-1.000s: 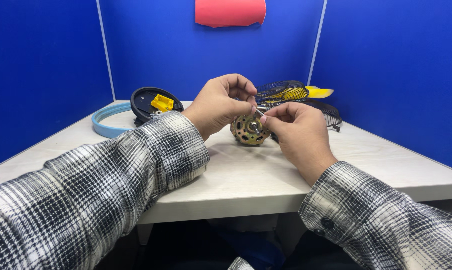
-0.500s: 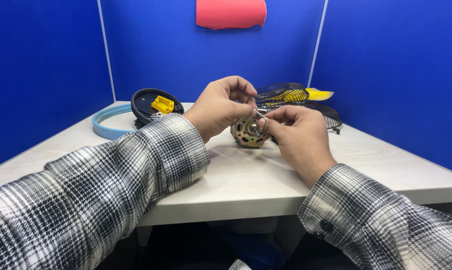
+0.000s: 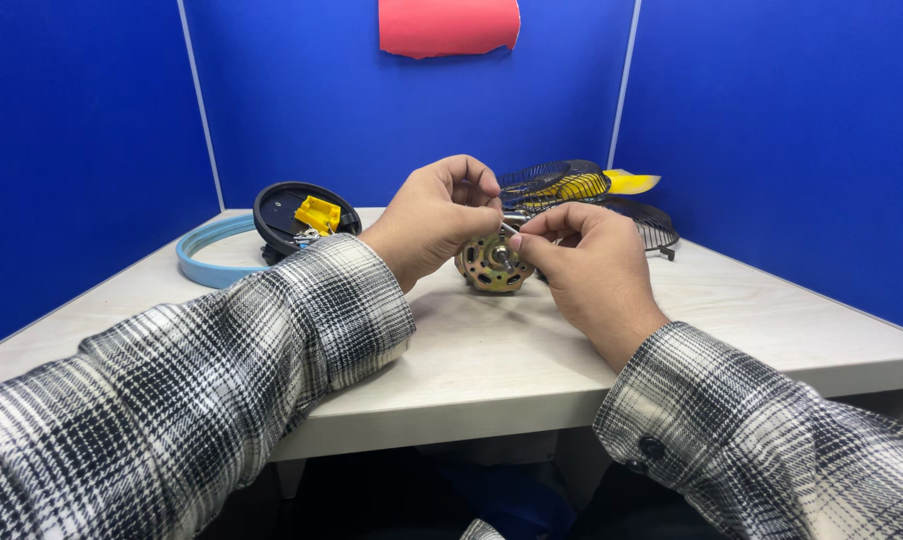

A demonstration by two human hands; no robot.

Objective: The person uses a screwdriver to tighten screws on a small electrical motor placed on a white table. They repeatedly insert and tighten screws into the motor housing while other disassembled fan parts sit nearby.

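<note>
A round brass-coloured fan motor stands on edge on the pale table, its face turned toward me. My left hand curls over the motor's top left, with the fingertips pinched together just above its centre. My right hand comes in from the right, thumb and forefinger pinched on the thin metal shaft that sticks out of the motor's middle. The fingertips of both hands almost meet there. The back of the motor is hidden behind my hands.
A black round housing with a yellow part in it lies at the back left, inside a light blue ring. Black wire fan guards and a yellow blade lie behind the motor. Blue partition walls enclose the table.
Both hands stay at the motor; only the fingertips have shifted slightly around the shaft.
</note>
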